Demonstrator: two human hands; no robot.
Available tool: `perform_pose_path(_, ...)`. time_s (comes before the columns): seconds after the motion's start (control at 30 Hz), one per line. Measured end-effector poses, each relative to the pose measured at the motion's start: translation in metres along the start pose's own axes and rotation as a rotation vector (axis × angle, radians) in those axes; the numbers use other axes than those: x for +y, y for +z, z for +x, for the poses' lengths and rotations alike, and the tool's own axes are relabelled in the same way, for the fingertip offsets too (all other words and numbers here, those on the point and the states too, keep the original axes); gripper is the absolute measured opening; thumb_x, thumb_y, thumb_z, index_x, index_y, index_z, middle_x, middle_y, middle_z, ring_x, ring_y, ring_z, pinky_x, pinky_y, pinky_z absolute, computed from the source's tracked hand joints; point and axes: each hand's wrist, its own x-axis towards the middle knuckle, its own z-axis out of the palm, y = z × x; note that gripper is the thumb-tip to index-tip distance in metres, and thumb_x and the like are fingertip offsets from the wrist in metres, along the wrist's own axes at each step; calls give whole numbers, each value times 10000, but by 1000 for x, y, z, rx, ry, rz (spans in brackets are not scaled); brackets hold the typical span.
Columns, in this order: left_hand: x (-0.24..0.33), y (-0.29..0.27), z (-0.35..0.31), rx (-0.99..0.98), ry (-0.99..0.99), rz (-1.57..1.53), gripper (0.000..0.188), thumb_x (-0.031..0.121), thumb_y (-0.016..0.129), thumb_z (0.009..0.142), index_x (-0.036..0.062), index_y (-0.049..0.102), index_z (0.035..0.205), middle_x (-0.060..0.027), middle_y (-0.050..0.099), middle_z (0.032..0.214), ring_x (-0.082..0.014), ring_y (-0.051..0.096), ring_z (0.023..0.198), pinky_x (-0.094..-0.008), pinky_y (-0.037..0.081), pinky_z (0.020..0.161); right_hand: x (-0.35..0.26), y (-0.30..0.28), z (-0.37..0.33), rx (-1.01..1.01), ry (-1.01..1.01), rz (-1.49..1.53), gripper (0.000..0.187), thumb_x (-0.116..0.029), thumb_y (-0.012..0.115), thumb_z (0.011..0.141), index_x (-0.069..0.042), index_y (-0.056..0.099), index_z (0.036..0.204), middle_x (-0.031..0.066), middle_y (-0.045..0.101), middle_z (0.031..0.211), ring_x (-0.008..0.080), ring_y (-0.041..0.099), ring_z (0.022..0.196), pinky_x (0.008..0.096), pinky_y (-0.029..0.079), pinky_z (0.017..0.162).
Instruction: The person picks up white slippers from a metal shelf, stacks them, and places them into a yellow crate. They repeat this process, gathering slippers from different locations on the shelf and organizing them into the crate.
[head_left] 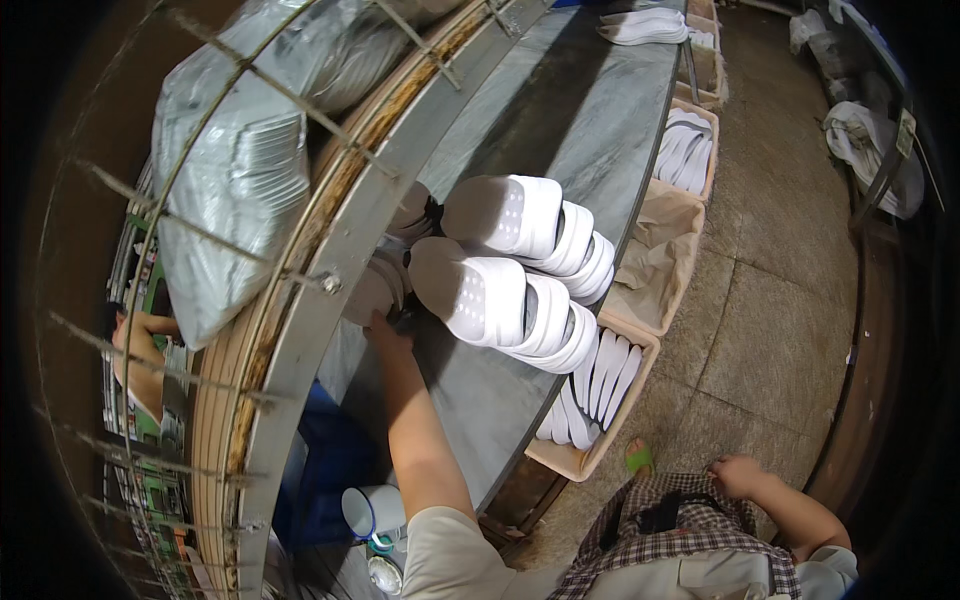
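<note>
My left hand (385, 338) reaches under the shelf edge to a stack of pale slippers (372, 292) in shadow. Its fingers close on the near edge of that stack; their tips are partly hidden. Just to the right, two rows of white slide slippers (480, 300) lie nested into one another on the grey bench (440, 400). Another dim group of slippers (410, 212) sits behind them, partly under the shelf. My right hand (737, 477) hangs low beside my checked apron (660, 545), away from the bench. Its fingers are curled, and nothing shows in them.
Bins along the bench's right side hold white soles (605, 385); one lined bin (655, 250) stands among them. Overhead at left, a wire-fronted shelf (330, 285) carries bagged trays (240, 190). A white mug (372, 512) stands below. Beyond the shelf, another person's arm (145, 360) shows.
</note>
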Motion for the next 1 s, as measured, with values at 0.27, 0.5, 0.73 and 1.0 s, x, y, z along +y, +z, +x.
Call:
perform_pose_path(0.27,-15,12,14,-652,345,220,496,262,539,881,60,386,1306,-162,404,1304,-366,437,1158,-572,373,966,-6,9,1,62,129,50,263,-200,573,770,-72,607,997,149,605,922,335,598,854,431,495,729)
perform_pose_path(0.5,-20,33,42,-367,-338,-361,458,323,490,912,-6,449,1228,-173,495,1220,-345,463,1145,-519,383,981,-33,-9,29,96,49,49,243,-213,573,766,-72,617,959,131,611,912,329,604,864,439,502,712)
perform_pose_path(0.73,-11,-5,30,-396,-415,-333,417,318,464,925,19,472,1216,-167,507,1198,-340,490,1110,-570,397,935,-25,-17,33,86,51,29,236,-187,562,758,-69,621,953,137,606,865,322,596,864,438,498,720)
perform_pose_path(1.0,19,-109,-159,-141,-481,-289,316,165,566,896,9,490,1160,-150,507,1204,-333,479,1102,-563,415,932,-71,-74,103,161,-275,447,385,-324,606,818,-35,598,1071,180,620,952,336,594,896,411,486,762)
